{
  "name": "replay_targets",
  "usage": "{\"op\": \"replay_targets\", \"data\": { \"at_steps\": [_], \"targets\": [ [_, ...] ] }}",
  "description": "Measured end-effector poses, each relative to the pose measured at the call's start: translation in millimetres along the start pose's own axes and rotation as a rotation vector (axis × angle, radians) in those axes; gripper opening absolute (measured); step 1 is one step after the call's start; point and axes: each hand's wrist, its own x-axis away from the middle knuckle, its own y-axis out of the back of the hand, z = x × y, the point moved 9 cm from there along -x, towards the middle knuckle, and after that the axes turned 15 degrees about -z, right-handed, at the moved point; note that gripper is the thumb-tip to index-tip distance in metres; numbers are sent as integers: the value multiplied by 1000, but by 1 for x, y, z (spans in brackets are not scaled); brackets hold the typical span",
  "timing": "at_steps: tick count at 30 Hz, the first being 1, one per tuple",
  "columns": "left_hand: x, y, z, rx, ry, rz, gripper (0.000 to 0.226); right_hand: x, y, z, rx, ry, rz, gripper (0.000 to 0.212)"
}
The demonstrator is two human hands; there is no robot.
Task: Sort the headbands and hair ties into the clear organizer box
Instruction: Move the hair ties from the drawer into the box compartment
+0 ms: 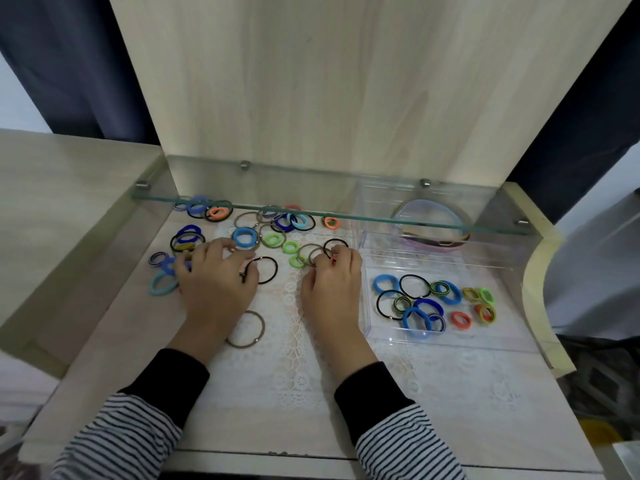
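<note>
Several loose hair ties (244, 237) in blue, green, orange, black and beige lie scattered on a lace mat. My left hand (214, 282) rests on them with fingers spread, its thumb touching a thin black hair tie (272, 270). My right hand (332, 289) has its fingers curled and pinches an orange hair tie (333, 260) beside beige rings (306, 252). The clear organizer box (450, 342) stands to the right. Its near compartment holds several sorted ties (420, 299). Headbands (433, 242) lie in the far compartment.
A glass shelf (311, 206) crosses low over the far ties and the box's back half. A wooden back panel (329, 81) rises behind. A beige tie (247, 329) lies alone near my left wrist. The wooden desk (311, 427) ends in front.
</note>
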Motion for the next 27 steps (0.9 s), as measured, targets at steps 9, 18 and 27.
{"op": "replay_targets", "data": {
  "at_steps": [9, 18, 27],
  "targets": [
    [1, -4, 5, 85, 126, 122, 17, 3, 0, 7, -96, 46, -12, 11],
    [4, -12, -1, 67, 62, 176, 19, 3, -1, -9, -197, -103, 3, 17],
    [0, -3, -10, 188, 59, 164, 10, 4, -4, -5, -144, -52, 50, 15]
  ]
}}
